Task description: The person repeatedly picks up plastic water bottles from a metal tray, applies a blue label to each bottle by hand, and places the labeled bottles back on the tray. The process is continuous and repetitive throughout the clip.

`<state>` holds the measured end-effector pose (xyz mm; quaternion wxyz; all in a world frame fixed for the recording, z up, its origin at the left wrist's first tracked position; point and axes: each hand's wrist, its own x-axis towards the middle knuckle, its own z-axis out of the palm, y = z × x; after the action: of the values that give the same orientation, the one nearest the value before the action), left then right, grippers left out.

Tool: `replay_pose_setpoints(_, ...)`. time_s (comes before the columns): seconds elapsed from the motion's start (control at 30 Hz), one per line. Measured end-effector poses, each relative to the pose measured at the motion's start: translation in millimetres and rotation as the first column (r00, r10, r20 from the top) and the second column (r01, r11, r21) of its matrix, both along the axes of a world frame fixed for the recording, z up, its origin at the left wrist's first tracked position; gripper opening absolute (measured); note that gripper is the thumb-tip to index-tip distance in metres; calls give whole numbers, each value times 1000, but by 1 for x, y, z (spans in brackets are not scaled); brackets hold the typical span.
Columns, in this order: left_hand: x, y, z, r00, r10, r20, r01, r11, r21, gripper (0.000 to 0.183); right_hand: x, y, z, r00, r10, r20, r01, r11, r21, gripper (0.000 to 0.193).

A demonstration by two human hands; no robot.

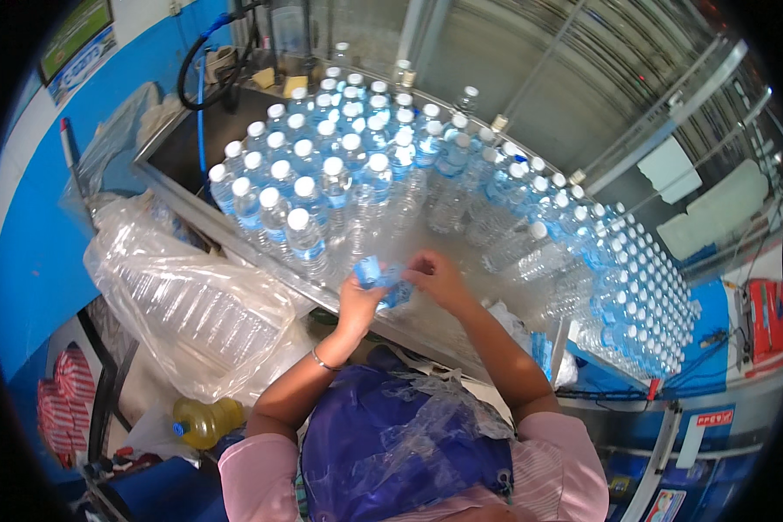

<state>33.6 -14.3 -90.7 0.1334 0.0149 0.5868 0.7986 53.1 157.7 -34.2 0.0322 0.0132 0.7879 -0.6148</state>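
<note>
My left hand (359, 306) is closed around a small bunch of blue printed plastic bottle labels (369, 271), held over the front edge of a metal counter. My right hand (440, 283) is just beside it, its thumb and fingers pinched together at the right end of the labels. The fingertips partly hide what they grip. Beyond my hands stand many clear water bottles (307, 242) with white caps, most wearing blue labels around the middle. One labelled bottle stands closest to my left hand.
The metal counter (444, 335) has a sink basin (187, 143) at its far left. More capped bottles (635, 304) crowd the right. A clear plastic bag of bottles (191, 304) lies at left, above a yellow jug (209, 422). Another stack of blue labels (541, 352) sits by my right forearm.
</note>
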Motion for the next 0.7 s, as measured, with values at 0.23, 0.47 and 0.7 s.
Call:
replay_pose_setpoints(0.23,1,93,32,880,-415,-231,358,899,-250,60,77,122,56,859,-487,-160,499,865,46,6)
replay_pose_setpoints(0.47,-16,199,70,684,-324,-653,94,928,-362,78,49,178,100,854,-171,-491,498,541,677,23)
replay_pose_setpoints(0.7,-24,240,28,648,-275,-710,34,942,-334,80,33,174,81,895,-244,-373,443,577,686,35)
